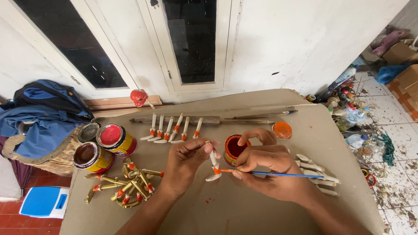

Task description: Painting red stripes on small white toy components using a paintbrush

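Note:
My left hand (185, 163) pinches a small pale wooden piece (213, 167) with an orange band, held upright over the brown board (226, 209). My right hand (267, 169) grips a thin blue-handled paintbrush (278, 174), whose orange tip touches the band on the piece. Just behind both hands stands an open small tin of dark red paint (235, 149). Its orange lid (282, 130) lies to the right.
A row of pale pieces with orange bands (172, 129) leans on a wooden strip. A pile of gold painted pieces (126, 185) lies at left beside two open paint cans (104, 146). Unpainted pieces (318, 172) sit right of my hand. Bags, clutter and a tiled floor surround the board.

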